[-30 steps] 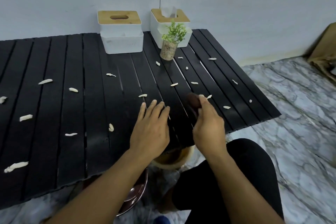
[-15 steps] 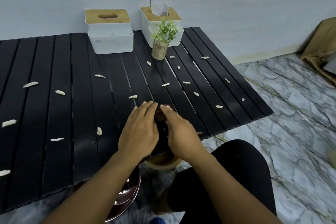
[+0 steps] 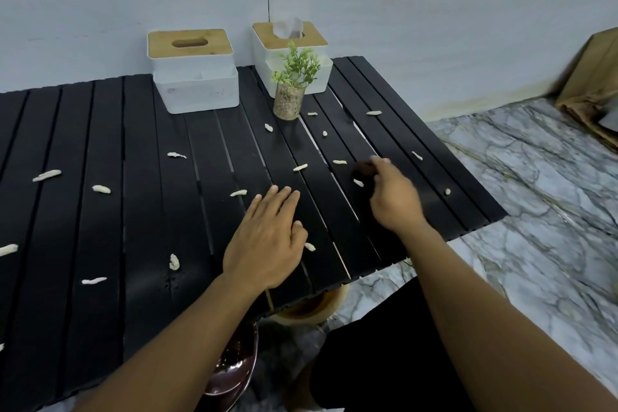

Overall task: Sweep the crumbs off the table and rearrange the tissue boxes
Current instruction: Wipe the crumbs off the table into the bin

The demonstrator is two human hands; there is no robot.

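Observation:
Several pale crumbs (image 3: 238, 193) lie scattered over the black slatted table (image 3: 100, 227). My right hand (image 3: 393, 199) grips a small dark brush (image 3: 364, 168) and holds it on the slats toward the right side, with crumbs close around it. My left hand (image 3: 267, 239) lies flat on the table near the front edge, fingers together, a crumb (image 3: 310, 246) beside its thumb. Two white tissue boxes with wooden lids stand at the back: the left box (image 3: 195, 80) has an empty slot, the right box (image 3: 289, 53) shows a tissue.
A small potted plant (image 3: 291, 90) stands in front of the right tissue box. Under the table's front edge sit a wooden bowl (image 3: 314, 309) and a shiny dark bowl (image 3: 230, 375). Marble floor spreads to the right, with brown paper (image 3: 588, 84) by the wall.
My right hand has swung the brush from beside my left hand out to the right and farther back. My left hand has stayed flat near the front edge.

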